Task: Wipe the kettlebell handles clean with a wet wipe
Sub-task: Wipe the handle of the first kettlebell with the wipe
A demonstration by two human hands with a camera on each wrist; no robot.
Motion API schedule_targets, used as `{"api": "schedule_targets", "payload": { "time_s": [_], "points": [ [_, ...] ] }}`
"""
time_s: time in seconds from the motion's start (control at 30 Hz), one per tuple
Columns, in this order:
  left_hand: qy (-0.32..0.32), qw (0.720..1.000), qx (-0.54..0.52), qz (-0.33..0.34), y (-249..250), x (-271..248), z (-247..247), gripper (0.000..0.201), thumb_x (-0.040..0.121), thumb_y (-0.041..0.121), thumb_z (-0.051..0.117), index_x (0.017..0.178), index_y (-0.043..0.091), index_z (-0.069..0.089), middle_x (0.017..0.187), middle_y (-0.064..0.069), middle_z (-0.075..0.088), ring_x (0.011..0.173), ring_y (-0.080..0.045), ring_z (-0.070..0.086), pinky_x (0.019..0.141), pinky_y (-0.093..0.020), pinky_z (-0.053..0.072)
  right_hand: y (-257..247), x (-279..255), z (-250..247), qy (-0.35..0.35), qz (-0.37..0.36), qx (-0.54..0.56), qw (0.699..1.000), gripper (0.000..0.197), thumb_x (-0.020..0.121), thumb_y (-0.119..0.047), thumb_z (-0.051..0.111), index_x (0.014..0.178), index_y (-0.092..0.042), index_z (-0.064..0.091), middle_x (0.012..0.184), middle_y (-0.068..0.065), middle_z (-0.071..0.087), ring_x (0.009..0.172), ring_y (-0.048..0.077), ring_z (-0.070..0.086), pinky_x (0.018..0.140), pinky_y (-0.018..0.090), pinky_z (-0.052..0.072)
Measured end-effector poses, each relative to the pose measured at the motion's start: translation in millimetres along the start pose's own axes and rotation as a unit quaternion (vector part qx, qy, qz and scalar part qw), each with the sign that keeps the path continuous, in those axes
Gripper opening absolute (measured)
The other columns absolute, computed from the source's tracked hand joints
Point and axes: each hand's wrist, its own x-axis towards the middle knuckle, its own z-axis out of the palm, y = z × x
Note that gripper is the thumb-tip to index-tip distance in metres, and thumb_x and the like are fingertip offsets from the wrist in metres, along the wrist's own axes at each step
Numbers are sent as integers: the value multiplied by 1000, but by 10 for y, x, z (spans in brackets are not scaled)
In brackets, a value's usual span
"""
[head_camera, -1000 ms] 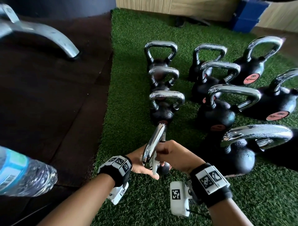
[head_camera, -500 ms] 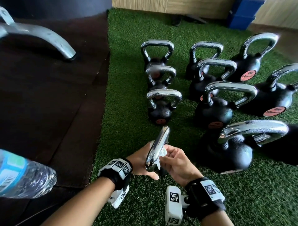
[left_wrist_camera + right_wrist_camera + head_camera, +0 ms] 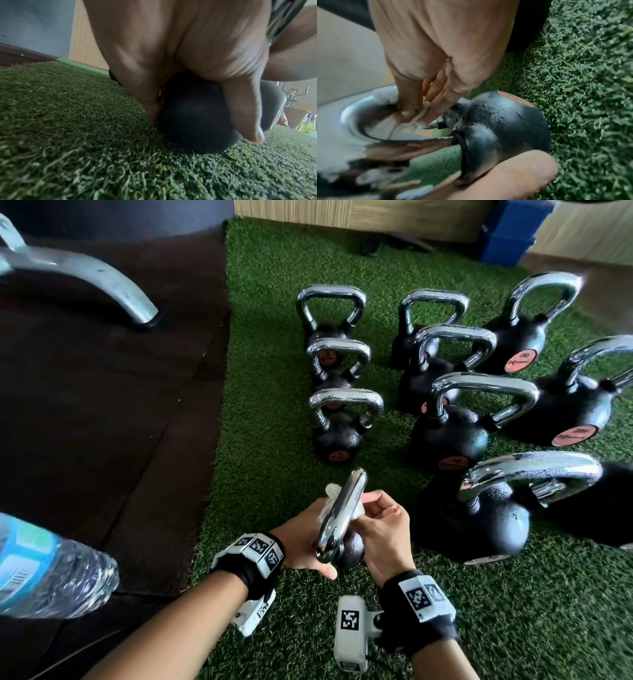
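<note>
A small black kettlebell (image 3: 352,549) with a chrome handle (image 3: 342,508) lies tilted on the green turf (image 3: 267,440), close in front of me. My left hand (image 3: 305,542) grips its black ball (image 3: 193,121) from the left, thumb underneath (image 3: 513,175). My right hand (image 3: 380,525) is palm up at the handle's right side. Its fingers (image 3: 428,105) reach inside the handle loop and pinch a white wet wipe (image 3: 399,127). A tip of the wipe (image 3: 334,491) pokes out left of the handle.
Several larger kettlebells (image 3: 346,422) with chrome handles stand in rows ahead and to the right, the nearest big one (image 3: 486,515) beside my right hand. A water bottle (image 3: 44,573) lies at the lower left on dark rubber flooring (image 3: 102,405). A metal frame leg (image 3: 102,285) is farther back.
My right hand has turned from lying over the handle to palm up, and the wipe is now drawn through the loop and shows on the handle's left side. The left hand keeps its grip.
</note>
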Motion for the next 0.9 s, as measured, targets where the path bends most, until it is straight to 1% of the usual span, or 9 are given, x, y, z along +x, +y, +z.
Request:
{"api": "schedule_targets", "payload": {
  "time_s": [0.07,0.13,0.2,0.3,0.4,0.5,0.67,0.8,0.9],
  "points": [
    [1,1000,-4,-4,-26,6,17,117,58,27,99,148,35,24,149,20,21,138,-5,33,120,-24,31,-6,-22,-17,13,-37,-64,997,26,68,18,73,78,-5,68,77,15,74,68,20,71,60,28,58],
    [8,1000,5,2,-30,19,24,116,57,26,99,144,40,23,127,39,16,125,10,27,108,3,19,-36,-5,-26,40,-68,-122,989,24,66,9,77,76,-11,68,75,12,73,66,18,68,61,29,58],
    [10,1000,3,11,-21,31,21,117,55,26,99,147,32,26,125,38,22,118,16,28,98,11,11,-60,56,-29,81,-84,-173,978,26,68,7,76,75,-17,69,71,8,72,62,16,65,57,32,55],
    [34,999,-29,21,-11,24,31,117,50,24,98,140,40,24,129,49,24,119,32,27,104,7,16,-70,110,-19,122,-94,-226,962,29,71,4,77,73,-23,68,67,0,71,56,9,63,53,28,53],
    [33,999,1,4,21,17,44,122,52,24,100,140,47,20,125,39,24,126,13,28,117,-16,24,-49,119,-9,161,-81,-275,945,22,71,-5,77,71,-24,66,66,-7,71,54,4,61,51,26,52],
    [24,1000,16,-8,32,12,50,127,55,25,99,154,33,19,129,35,21,137,-1,28,123,-31,26,-64,141,12,198,-59,-323,924,14,66,-10,72,64,-22,64,63,-18,68,50,0,58,52,25,47],
    [18,999,23,-37,92,22,45,120,54,26,99,151,21,28,146,5,36,139,-13,39,120,-40,35,-26,152,44,206,-31,-369,906,21,66,-24,75,57,-16,58,50,-13,60,46,0,51,49,17,39],
    [4,995,82,-57,210,-11,-25,112,59,37,97,148,20,31,144,4,41,132,-18,49,110,-46,46,-64,164,56,171,-6,-397,902,30,70,-26,79,60,-14,53,52,-8,55,49,7,48,47,17,38],
    [29,993,99,-49,299,-160,-74,122,59,61,89,155,39,18,156,13,34,141,-11,40,114,-45,42,-221,143,-60,102,12,-431,897,17,74,-22,75,72,-18,59,65,-7,63,60,13,57,55,25,47]
  ]
}}
